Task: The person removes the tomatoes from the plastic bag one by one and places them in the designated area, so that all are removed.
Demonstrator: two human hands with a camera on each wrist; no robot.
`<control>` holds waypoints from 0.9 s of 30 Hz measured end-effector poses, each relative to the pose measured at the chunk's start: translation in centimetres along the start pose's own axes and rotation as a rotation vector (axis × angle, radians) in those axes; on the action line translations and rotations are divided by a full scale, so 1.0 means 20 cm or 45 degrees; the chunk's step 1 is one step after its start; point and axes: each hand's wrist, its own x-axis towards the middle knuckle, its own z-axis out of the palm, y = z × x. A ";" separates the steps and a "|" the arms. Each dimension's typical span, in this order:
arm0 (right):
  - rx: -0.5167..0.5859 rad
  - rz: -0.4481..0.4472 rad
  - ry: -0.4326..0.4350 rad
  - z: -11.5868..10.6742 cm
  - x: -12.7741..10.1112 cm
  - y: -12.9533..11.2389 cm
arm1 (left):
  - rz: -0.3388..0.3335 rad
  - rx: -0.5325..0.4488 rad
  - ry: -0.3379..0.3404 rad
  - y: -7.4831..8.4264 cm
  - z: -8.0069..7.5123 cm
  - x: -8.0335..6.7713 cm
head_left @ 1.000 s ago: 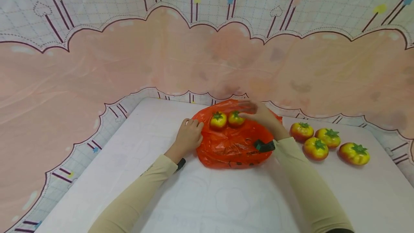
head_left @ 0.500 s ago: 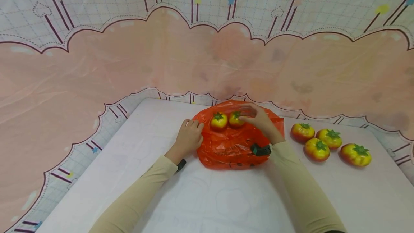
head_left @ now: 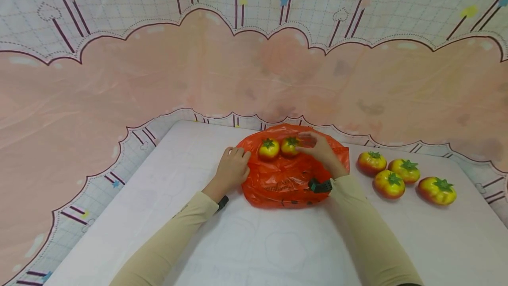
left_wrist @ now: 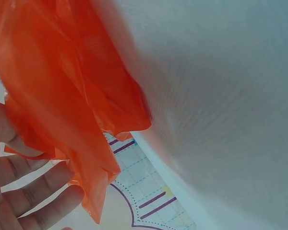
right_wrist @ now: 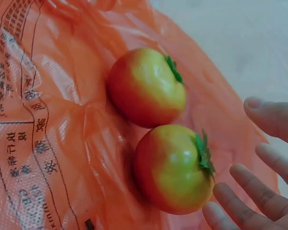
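Note:
An orange-red plastic bag (head_left: 285, 175) lies spread on the white table. Two red-and-yellow tomatoes with green leafy tops rest on it side by side, the left tomato (head_left: 268, 149) and the right tomato (head_left: 290, 146). My left hand (head_left: 233, 166) holds the bag's left edge; in the left wrist view its fingers (left_wrist: 41, 184) lie against the hanging plastic. Beside the right tomato is my right hand (head_left: 319, 148), its fingers spread and relaxed. In the right wrist view the fingertips (right_wrist: 223, 191) come close to the lower tomato (right_wrist: 175, 170); contact is hard to tell.
Several more tomatoes (head_left: 390, 184) sit in a group on the table (head_left: 246, 242), right of the bag. A patterned cloth (head_left: 238, 74) hangs behind the table's far edge.
My right hand has drawn slightly back from the right tomato, with its fingers loosened. The left hand stays at the bag's edge, and both tomatoes on the bag keep their places.

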 end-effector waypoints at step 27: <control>-0.153 0.185 0.019 0.02 0.04 0.05 | 0.004 -0.001 0.016 0.01 -0.01 -0.02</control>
